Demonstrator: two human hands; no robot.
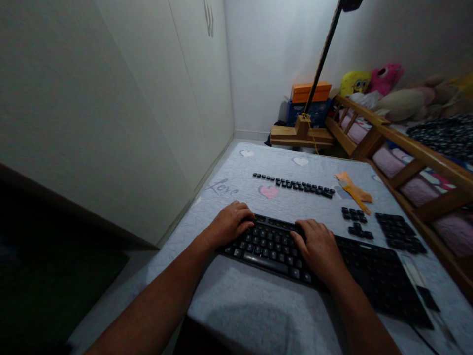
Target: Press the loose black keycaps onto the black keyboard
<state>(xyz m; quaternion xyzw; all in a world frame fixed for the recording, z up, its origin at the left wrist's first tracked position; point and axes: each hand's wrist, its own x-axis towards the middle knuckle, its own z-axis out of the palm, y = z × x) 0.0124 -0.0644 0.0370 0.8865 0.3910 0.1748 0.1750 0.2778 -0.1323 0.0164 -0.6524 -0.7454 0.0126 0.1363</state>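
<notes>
A black keyboard [266,263] lies on the pale quilted cloth, its left part fitted with keys and its right part bare of them. My left hand [232,223] rests at its upper left, fingers bent over the back edge and thumb on the keys. Over the middle lies my right hand [318,246], fingertips at the back edge and thumb on the keys. What is under either hand's fingertips is hidden. Loose black keycaps [293,185] stand in rows behind the keyboard. Further keycap groups [401,232] sit at the right, near a smaller cluster [354,214].
An orange cloth [356,188] with a yellow-handled brush [354,197] lies at the back right. Beyond the table stands a wooden base [302,132] with a dark pole. A wooden bed rail [417,153] runs along the right, a white cabinet [148,98] along the left.
</notes>
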